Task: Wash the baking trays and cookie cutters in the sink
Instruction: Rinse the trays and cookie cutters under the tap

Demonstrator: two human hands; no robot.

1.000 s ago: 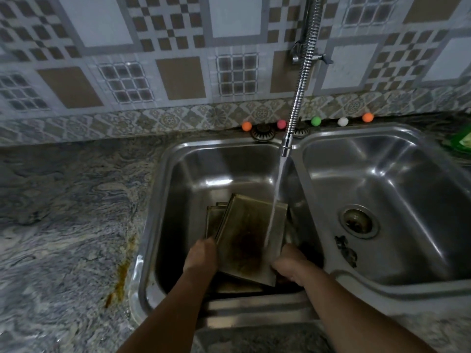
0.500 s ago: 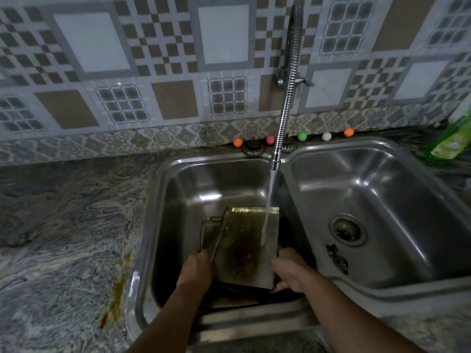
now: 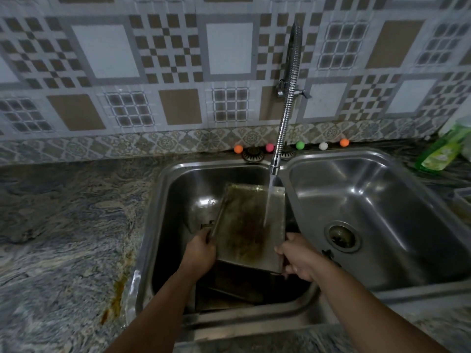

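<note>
Head view: greasy brown-stained baking tray point(image 3: 251, 225) tilted under running water; left hand point(image 3: 200, 252), right hand point(image 3: 297, 258) gripping edges.

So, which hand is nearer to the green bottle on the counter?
Right. The right hand grips the tray's right edge, on the side of the green bottle; the left hand grips its left edge, farther away.

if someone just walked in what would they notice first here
A stained baking tray is held tilted in the left basin of the steel sink, gripped by the left hand and right hand, with water from the coiled faucet hitting it. Small coloured balls line the ledge behind.
</note>
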